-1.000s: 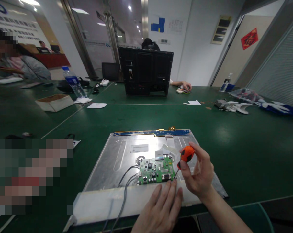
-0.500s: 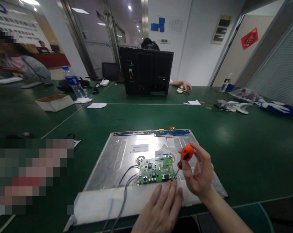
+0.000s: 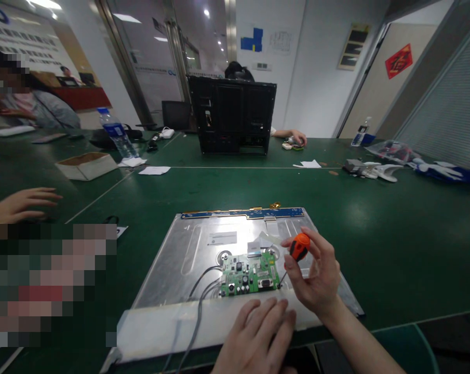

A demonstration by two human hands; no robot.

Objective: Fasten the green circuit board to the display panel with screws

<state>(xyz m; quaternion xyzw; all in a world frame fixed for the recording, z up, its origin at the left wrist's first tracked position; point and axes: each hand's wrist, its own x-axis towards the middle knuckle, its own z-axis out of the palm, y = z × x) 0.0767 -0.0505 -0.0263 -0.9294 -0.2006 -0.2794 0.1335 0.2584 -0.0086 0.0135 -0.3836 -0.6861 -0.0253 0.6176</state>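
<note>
Fingers of your right hand (image 3: 316,283) are wrapped around the orange-handled screwdriver (image 3: 298,248), its thin shaft slanting down to the right edge of the green circuit board (image 3: 249,274). That board sits on the near half of the metal panel back (image 3: 203,244), which lies flat on the green surface (image 3: 394,228) before you. Your left hand (image 3: 260,332) lies palm down with its fingers spread, holding nothing, on the pale strip (image 3: 172,324) along the panel's near edge, just below the board. Grey cables (image 3: 200,291) run from the board's left side over that strip. Another person's hand (image 3: 20,203) rests on the surface far to your left.
</note>
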